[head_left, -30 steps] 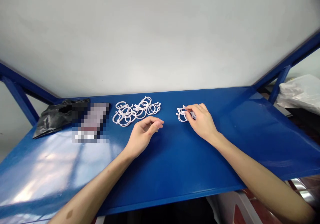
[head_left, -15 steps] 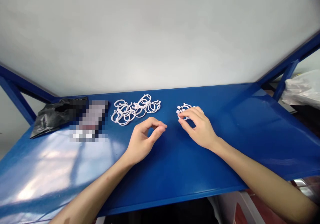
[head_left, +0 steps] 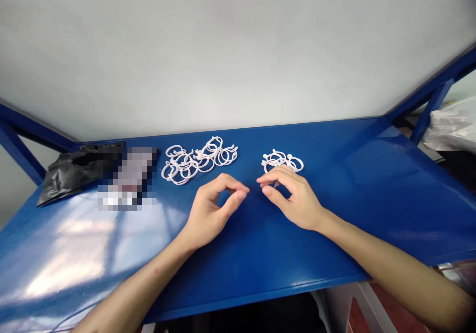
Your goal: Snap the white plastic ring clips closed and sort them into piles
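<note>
Above the blue table (head_left: 230, 273), my left hand (head_left: 210, 211) has its thumb and fingertips pinched together, and no object shows between them. It sits in front of a larger pile of white plastic rings with small knobbed ends, like shower curtain rings (head_left: 185, 167). My right hand (head_left: 295, 196) is curved, with thumb and fingers apart and nothing in its grasp. Just beyond its fingers lies a smaller cluster of the same white rings (head_left: 289, 156), partly hidden by the hand.
A black plastic bag (head_left: 61, 182) lies at the left, beside a blurred-out flat object (head_left: 132, 169). A pale wall panel (head_left: 238, 50) stands behind the table. Blue frame bars (head_left: 431, 110) flank both sides, and a clear plastic bag (head_left: 449, 127) is beyond the right one.
My right hand has drawn back slightly from the smaller ring cluster, uncovering more of it, including a ring at its right. My left hand stays nearly still, pinched.
</note>
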`<state>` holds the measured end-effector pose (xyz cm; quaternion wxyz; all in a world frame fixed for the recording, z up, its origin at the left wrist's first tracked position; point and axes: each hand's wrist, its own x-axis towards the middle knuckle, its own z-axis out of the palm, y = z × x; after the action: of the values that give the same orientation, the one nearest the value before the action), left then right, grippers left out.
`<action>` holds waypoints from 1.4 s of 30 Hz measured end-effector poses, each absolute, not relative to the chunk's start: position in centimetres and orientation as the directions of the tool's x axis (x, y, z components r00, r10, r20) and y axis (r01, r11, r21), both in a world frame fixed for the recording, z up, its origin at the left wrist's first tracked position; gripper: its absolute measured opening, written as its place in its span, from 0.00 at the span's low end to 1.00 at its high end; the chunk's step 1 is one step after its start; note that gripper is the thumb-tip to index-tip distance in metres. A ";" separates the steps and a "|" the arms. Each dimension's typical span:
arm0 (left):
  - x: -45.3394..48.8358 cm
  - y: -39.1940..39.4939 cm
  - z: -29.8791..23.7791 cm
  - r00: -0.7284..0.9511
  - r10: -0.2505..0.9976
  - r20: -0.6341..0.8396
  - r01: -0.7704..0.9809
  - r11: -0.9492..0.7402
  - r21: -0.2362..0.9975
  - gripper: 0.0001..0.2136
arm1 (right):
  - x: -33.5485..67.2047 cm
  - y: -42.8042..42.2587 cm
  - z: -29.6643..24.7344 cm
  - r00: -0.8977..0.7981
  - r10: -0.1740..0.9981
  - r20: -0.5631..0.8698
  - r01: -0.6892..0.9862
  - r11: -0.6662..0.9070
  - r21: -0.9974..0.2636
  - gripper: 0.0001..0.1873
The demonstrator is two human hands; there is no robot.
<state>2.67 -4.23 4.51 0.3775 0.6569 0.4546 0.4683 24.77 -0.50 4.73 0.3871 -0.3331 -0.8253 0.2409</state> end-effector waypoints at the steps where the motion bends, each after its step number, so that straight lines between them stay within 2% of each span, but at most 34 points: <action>1: 2.6 -4.2 4.5 0.151 0.950 0.275 0.243 -0.305 0.921 0.09 | 24.8 -0.5 4.7 -0.478 0.740 0.474 0.362 0.657 -0.661 0.06; 20: 2.6 -4.3 4.2 0.192 0.915 0.355 0.236 -0.394 0.888 0.03 | 24.9 -0.5 4.6 -0.495 0.733 0.467 0.293 0.646 -0.704 0.08; 42: 2.7 -4.2 4.2 0.205 0.915 0.349 0.242 -0.392 0.887 0.03 | 24.8 -0.6 4.7 -0.506 0.728 0.462 0.283 0.646 -0.709 0.08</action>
<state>2.69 -4.25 4.19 0.3575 0.6890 0.4196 0.4706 24.84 -0.57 4.65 0.3893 -0.3086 -0.8195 0.2858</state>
